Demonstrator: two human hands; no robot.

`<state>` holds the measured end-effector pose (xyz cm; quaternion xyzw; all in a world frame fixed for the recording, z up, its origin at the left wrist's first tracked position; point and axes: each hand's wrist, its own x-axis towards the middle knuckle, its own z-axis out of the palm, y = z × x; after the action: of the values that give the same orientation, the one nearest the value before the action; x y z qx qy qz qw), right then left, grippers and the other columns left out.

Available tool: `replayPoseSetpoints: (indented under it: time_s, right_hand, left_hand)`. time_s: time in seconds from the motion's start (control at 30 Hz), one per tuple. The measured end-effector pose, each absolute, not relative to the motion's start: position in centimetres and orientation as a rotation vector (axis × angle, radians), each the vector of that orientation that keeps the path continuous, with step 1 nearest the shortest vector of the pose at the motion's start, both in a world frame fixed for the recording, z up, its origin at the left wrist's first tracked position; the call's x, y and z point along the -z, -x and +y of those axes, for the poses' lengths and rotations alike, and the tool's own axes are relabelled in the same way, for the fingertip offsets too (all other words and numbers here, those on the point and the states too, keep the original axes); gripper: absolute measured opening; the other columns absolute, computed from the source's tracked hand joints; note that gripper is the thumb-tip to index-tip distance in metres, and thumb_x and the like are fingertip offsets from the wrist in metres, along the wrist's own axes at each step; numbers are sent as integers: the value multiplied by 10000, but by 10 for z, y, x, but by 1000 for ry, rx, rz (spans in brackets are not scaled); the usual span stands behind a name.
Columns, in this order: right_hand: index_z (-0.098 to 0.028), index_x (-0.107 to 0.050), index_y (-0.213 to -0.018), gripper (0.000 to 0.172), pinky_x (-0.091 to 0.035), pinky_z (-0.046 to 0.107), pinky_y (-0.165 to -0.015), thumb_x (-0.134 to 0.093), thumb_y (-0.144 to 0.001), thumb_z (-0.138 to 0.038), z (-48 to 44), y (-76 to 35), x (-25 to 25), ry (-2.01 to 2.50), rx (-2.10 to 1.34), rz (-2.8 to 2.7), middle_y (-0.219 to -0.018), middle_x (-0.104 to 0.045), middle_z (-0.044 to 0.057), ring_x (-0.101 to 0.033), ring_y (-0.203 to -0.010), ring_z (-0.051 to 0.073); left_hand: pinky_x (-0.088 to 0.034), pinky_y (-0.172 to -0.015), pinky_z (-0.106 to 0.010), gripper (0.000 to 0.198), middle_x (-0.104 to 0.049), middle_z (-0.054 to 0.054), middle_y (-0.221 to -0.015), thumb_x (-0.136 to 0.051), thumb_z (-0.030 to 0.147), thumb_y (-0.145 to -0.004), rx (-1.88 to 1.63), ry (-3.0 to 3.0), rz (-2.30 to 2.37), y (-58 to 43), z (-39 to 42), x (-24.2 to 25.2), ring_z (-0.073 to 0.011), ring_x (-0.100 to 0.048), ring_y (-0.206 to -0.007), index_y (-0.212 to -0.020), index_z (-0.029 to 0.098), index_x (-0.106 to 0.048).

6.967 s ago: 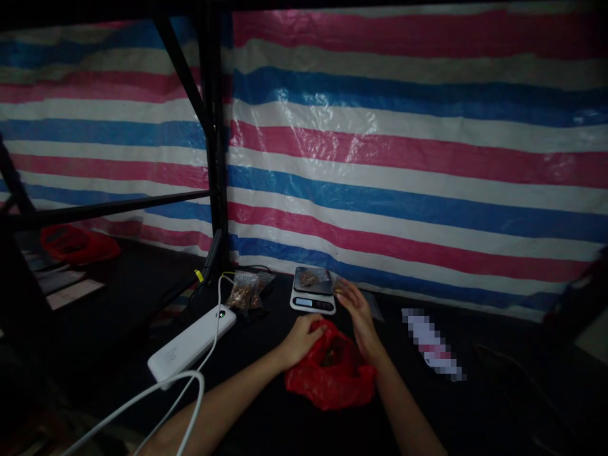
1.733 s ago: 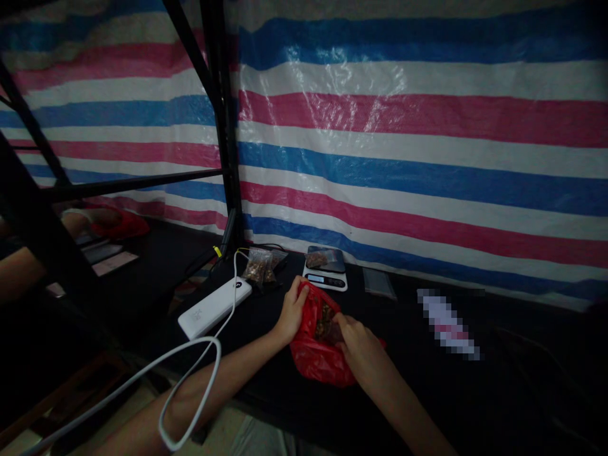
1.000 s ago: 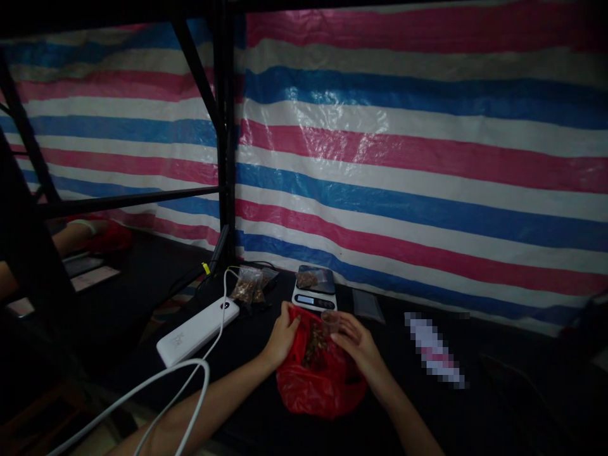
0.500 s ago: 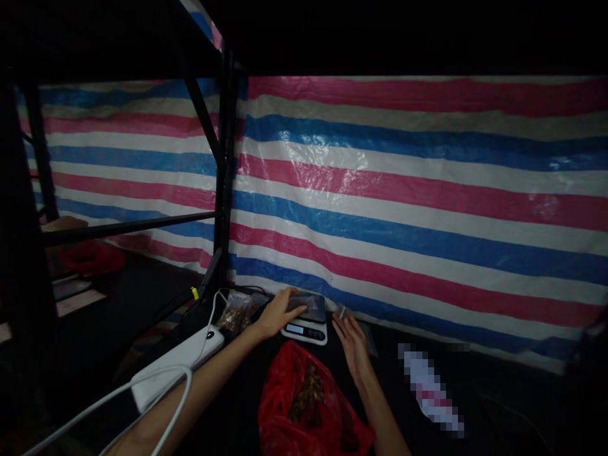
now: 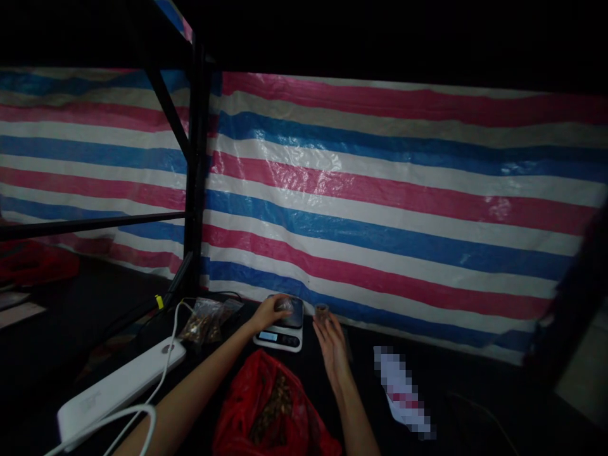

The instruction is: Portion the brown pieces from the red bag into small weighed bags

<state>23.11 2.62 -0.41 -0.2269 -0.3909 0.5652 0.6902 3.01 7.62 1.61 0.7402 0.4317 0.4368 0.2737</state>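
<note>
The red bag [image 5: 237,408] is running off below. The left hand [image 5: 270,312] is half-hiding a packet [image 5: 285,306] over the scale [image 5: 280,340], grip unclear; the right hand [image 5: 334,347] is clamping a cup [image 5: 322,310] in its fingers.

A white cable [image 5: 124,410] crosses a power bank [image 5: 114,387]; striped sheeting [image 5: 389,221] hangs behind a black post [image 5: 194,164].

Pink, blue and white striped plastic sheeting [image 5: 380,209], flat black counter [image 5: 456,373]
Red thin plastic bag [image 5: 237,405]; small golden-brown pieces [image 5: 274,408]; white oblong power bank [image 5: 121,386]; white, dark-topped boxy scale [image 5: 281,332].
</note>
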Motion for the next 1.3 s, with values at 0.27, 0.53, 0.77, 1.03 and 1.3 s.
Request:
replayPoseSetpoints:
  time_s: [0.27,0.53,0.77,1.03,1.3]
  right_hand:
    - [-236,-602,-908,254,-377,398,-930,-650,-674,-323,1,-216,-7,572,-1202,-979,-968,-647,17,-562,-982,193]
    - [-214,-649,-918,304,-365,389,-926,-671,-643,-339,-1,-223,-17,706,-1114,-1166,-1001,-646,44,-544,-1002,227]
    - [-229,-664,-930,284,-297,399,-974,-631,-680,-359,-4,-220,-26,699,-1032,-1279,-1069,-623,42,-488,-1082,237]
    - [-224,-660,-919,261,-336,372,-935,-581,-723,-377,-8,-215,-27,686,-971,-1267,-1025,-638,39,-516,-1030,225]
    - [-229,-613,-1004,349,-364,372,-924,-623,-689,-380,1,-225,-19,609,-1129,-978,-1076,-614,43,-524,-1040,204]
  left_hand:
    - [-410,-789,-273,506,-622,-75,-945,-592,458,-689,-933,-1753,673,-46,29,-29,-169,-563,-853,-1070,126,-562]
    - [-404,-709,-243,546,-609,-60,-821,-616,530,-618,-834,-1727,637,-47,26,-25,-147,-544,-741,-954,100,-617]
    - [-384,-648,-213,472,-586,-16,-712,-671,487,-573,-852,-1698,629,-51,27,-18,-122,-524,-668,-843,102,-634]
    - [-400,-680,-241,561,-618,-41,-748,-676,531,-526,-820,-1687,652,-53,24,-22,-153,-546,-702,-880,98,-636]
    - [-401,-788,-284,608,-627,-92,-971,-623,522,-617,-894,-1671,667,-50,17,-40,-199,-563,-870,-1075,125,-575]
